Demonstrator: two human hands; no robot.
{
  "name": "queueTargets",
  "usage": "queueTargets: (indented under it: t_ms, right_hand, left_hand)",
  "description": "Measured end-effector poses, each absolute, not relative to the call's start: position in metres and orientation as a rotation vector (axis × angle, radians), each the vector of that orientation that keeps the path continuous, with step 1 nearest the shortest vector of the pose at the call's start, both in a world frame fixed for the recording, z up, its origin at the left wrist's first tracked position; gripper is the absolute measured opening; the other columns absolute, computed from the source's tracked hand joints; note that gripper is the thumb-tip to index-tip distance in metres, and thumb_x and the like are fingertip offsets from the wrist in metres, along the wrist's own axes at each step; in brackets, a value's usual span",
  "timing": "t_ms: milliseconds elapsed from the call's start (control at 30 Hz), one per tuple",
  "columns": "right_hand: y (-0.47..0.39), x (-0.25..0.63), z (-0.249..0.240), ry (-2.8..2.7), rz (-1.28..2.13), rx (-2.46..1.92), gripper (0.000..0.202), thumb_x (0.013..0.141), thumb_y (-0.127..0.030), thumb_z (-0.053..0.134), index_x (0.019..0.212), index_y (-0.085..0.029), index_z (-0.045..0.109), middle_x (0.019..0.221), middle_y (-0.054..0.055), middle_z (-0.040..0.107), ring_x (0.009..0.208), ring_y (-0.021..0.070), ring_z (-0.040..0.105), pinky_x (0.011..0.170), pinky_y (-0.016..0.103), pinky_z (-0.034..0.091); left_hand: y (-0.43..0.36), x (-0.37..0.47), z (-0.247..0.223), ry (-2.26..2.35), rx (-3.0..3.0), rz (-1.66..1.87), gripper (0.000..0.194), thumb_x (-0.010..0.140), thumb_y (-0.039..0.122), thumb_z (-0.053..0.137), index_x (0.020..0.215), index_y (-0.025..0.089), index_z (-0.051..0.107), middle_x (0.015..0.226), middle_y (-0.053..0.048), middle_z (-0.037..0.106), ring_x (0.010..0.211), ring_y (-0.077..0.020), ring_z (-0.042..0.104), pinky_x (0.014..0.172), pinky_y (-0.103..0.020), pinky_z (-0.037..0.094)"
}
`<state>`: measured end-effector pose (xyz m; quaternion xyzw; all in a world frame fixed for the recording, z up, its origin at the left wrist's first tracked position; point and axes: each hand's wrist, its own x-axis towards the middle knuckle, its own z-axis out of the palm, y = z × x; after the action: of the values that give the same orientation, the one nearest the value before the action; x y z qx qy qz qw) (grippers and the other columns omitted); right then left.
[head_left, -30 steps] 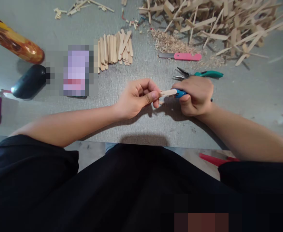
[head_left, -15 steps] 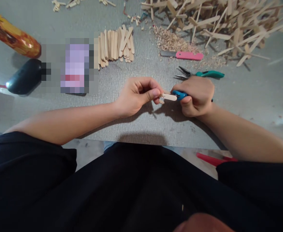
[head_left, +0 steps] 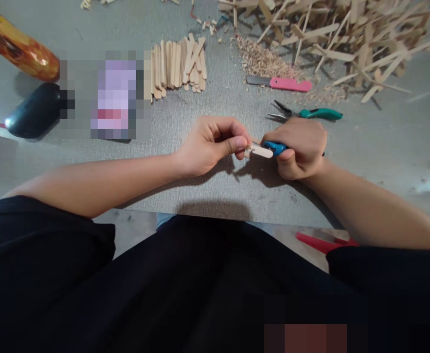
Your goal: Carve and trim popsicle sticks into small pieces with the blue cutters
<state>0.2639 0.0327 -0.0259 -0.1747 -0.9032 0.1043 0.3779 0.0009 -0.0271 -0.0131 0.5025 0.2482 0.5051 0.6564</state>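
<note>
Pinched between the thumb and fingers of my left hand [head_left: 220, 144] is a short wooden popsicle-stick piece [head_left: 262, 151], its rounded end pointing right. A small notch or cut shows near my fingertips. My right hand [head_left: 299, 147] is closed around a blue-handled tool [head_left: 274, 148], mostly hidden in the palm, so its exact kind cannot be made out. The tool's front meets the stick piece, close to my left fingertips. Just beyond my right hand lie green-handled needle-nose pliers [head_left: 320, 114] with their jaws apart.
A pink-handled craft knife [head_left: 290, 85] lies by a heap of wood shavings [head_left: 268, 61]. Behind it is a large pile of popsicle sticks [head_left: 332, 39]. A row of sticks [head_left: 171, 63] lies left of centre, beside a blurred phone [head_left: 114, 98], a dark case [head_left: 35, 112] and an orange-yellow cylinder [head_left: 27, 56].
The stick piece has tilted slightly, its rounded end a little lower and further right. Both hands keep their grips; the whole view has shifted slightly.
</note>
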Motion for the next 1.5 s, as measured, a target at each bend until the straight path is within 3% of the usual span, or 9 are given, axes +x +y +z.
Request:
queueTargets:
  t_ms: [200,400,533,700,900,1100,1267,1400,1500]
  right_hand:
    - [0.035,0.269,-0.029,-2.414,0.319,-0.527,0.076,0.121,-0.081,0.027,0.095,-0.030,0.077,0.065,0.003,0.065,0.057,0.0229,0.055,0.065,0.046,0.037]
    - [0.033,0.263,-0.020,-2.357,0.303,-0.412,0.058,0.125,-0.065,0.038,0.098,-0.030,0.075,0.064,0.000,0.060,0.054,0.0217,0.050,0.062,0.044,0.033]
    - [0.032,0.262,-0.015,-2.373,0.358,-0.434,0.054,0.125,-0.064,0.042,0.099,-0.031,0.075,0.066,0.000,0.061,0.054,0.0221,0.048,0.063,0.045,0.031]
    - [0.029,0.263,-0.012,-2.433,0.320,-0.460,0.054,0.127,-0.060,0.038,0.100,-0.029,0.073,0.066,0.001,0.059,0.056,0.0223,0.045,0.064,0.046,0.031]
    - [0.028,0.266,-0.015,-2.457,0.120,-0.578,0.069,0.124,-0.071,0.028,0.098,-0.027,0.074,0.068,0.004,0.060,0.060,0.0236,0.049,0.067,0.047,0.032]
    - [0.030,0.269,-0.017,-2.550,0.117,-0.767,0.090,0.116,-0.087,0.007,0.092,-0.030,0.072,0.066,0.007,0.060,0.060,0.0276,0.054,0.068,0.049,0.037]
    - [0.034,0.269,-0.018,-2.487,0.175,-0.651,0.081,0.120,-0.079,0.017,0.088,-0.028,0.071,0.062,0.006,0.061,0.056,0.0243,0.050,0.064,0.046,0.034]
    - [0.034,0.270,-0.017,-2.561,0.268,-0.718,0.088,0.118,-0.085,0.009,0.089,-0.030,0.072,0.063,0.006,0.061,0.057,0.0255,0.051,0.067,0.048,0.037]
    - [0.034,0.271,-0.017,-2.549,0.288,-0.668,0.084,0.119,-0.083,0.014,0.090,-0.029,0.071,0.063,0.005,0.060,0.058,0.0247,0.050,0.067,0.047,0.036]
  left_hand:
    - [-0.027,0.000,-0.012,0.604,1.132,1.084,0.053,0.087,0.065,0.106,0.085,0.017,0.086,0.075,-0.004,0.078,0.070,-0.0130,0.073,0.069,-0.028,0.057]
    - [-0.027,0.000,-0.016,0.605,1.133,1.114,0.046,0.094,0.060,0.103,0.086,0.018,0.086,0.075,-0.003,0.078,0.068,-0.0111,0.069,0.070,-0.028,0.056]
    - [-0.028,0.000,-0.019,0.596,1.121,1.142,0.039,0.096,0.055,0.103,0.087,0.020,0.087,0.076,-0.001,0.079,0.067,-0.0104,0.067,0.067,-0.027,0.053]
    - [-0.032,-0.001,-0.015,0.723,1.142,1.103,0.046,0.095,0.057,0.104,0.086,0.018,0.083,0.074,-0.001,0.077,0.067,-0.0113,0.066,0.070,-0.027,0.054]
    - [-0.034,-0.001,-0.012,0.796,1.189,1.088,0.054,0.098,0.068,0.096,0.089,0.017,0.080,0.074,-0.002,0.076,0.068,-0.0125,0.069,0.069,-0.028,0.056]
    - [-0.031,-0.003,-0.014,0.814,1.216,1.053,0.053,0.101,0.069,0.093,0.088,0.019,0.079,0.070,-0.001,0.073,0.067,-0.0135,0.068,0.068,-0.029,0.056]
    - [-0.028,-0.003,-0.014,0.804,1.201,1.061,0.052,0.100,0.064,0.096,0.086,0.018,0.076,0.069,0.000,0.071,0.066,-0.0127,0.067,0.066,-0.027,0.054]
    - [-0.029,-0.002,-0.013,0.830,1.200,1.043,0.048,0.100,0.057,0.098,0.085,0.017,0.076,0.070,0.000,0.072,0.064,-0.0115,0.067,0.066,-0.027,0.054]
    - [-0.029,-0.003,-0.013,0.841,1.205,1.038,0.043,0.102,0.051,0.099,0.086,0.017,0.076,0.069,0.000,0.071,0.064,-0.0116,0.067,0.067,-0.027,0.055]
